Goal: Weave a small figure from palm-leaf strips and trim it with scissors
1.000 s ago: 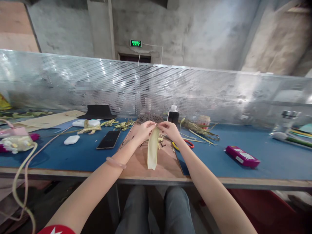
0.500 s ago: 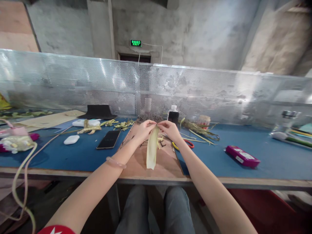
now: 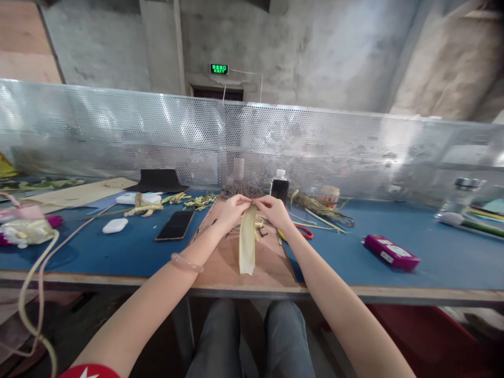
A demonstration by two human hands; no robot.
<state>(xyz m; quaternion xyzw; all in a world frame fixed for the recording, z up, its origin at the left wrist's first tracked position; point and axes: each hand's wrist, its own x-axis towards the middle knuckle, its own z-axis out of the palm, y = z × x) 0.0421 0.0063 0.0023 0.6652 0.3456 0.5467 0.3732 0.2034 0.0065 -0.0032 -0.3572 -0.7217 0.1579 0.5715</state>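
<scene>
A pale green, flat leaf strip [image 3: 247,244] hangs down over the brown wooden board [image 3: 220,268], its wide end toward me. My left hand [image 3: 235,208] pinches the strip's top end from the left. From the right, my right hand [image 3: 272,208] pinches the same end, the fingertips of both hands nearly touching. Red and yellow scissor handles [image 3: 305,231] show partly behind my right forearm. Small dark and yellowish scraps lie on the board behind the strip.
Left of the board lie a black phone [image 3: 175,226], a white case [image 3: 115,226] and plant pieces [image 3: 200,201]. Behind stand a bottle [image 3: 280,186] and dry stalks [image 3: 325,210]. A purple pack [image 3: 390,252] lies right. A perforated metal screen [image 3: 177,136] backs the table.
The hanging strip's lower end has swung slightly to the right. Both hands stay almost in place, still pinching its top end.
</scene>
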